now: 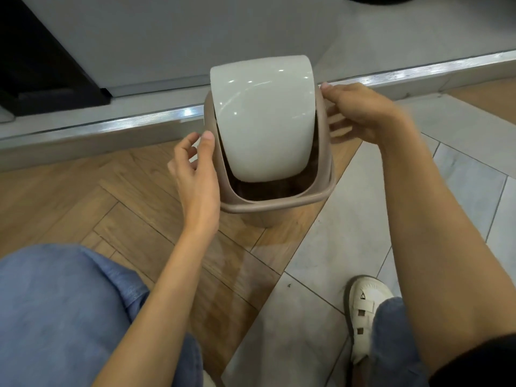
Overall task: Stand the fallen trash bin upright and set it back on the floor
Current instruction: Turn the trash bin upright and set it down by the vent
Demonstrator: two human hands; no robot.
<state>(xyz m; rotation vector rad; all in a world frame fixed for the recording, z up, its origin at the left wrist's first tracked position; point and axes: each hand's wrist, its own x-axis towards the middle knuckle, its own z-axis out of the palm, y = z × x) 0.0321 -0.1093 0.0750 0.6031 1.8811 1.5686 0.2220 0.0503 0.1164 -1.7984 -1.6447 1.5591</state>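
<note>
Near edge: blue denim knees, cream cut-out shoe planted on grey floor tile.

Trash bin upright at mid-frame, base down on herringbone wood flooring, right at the seam with the tile. Taupe plastic body, rounded-square collar, body mostly hidden under the collar from this angle. Glossy off-white swing lid tilted in the collar, near edge dipped inward, dark interior visible below it.

Left hand on the bin's left side, fingers loosely spread, thumb touching the collar edge; not closed around anything, other fingers apart from the bin.

Right hand at the bin's upper right rim, thumb on top of the collar, fingers curled below and slightly motion-blurred. Looks like a light pinch on the rim; firm clamp or mere contact — cannot tell.

Beyond the bin: bright metal threshold strip running across, then pale grey panel, black furniture edge far left.
</note>
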